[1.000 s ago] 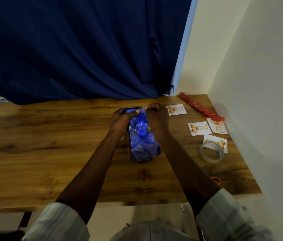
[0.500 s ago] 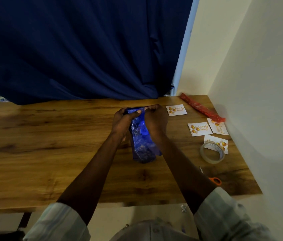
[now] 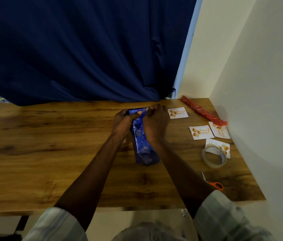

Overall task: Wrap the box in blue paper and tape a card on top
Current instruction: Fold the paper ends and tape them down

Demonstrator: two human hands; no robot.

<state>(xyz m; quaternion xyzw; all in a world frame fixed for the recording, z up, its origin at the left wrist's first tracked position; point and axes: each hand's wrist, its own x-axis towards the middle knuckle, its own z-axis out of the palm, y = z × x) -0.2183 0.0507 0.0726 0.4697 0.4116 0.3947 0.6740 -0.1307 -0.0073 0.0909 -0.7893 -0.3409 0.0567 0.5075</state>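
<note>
A long box wrapped in shiny blue paper lies on the wooden table, its length running away from me. My left hand grips its far left side, thumb pressed on top of the paper. My right hand curls over the far right side, fingers pinching the paper at the far end. The box's far end is hidden by both hands. Several white cards with gold print lie to the right, the nearest one just beyond my right hand.
A clear tape roll rests partly on a card near the right wall. Orange-handled scissors lie by the table's front right edge. A red paper roll lies along the wall. A dark blue curtain hangs behind the table.
Both hands have closed in over the far end of the box, pressing the loose blue paper flatter against it. The box stays in the same place.
</note>
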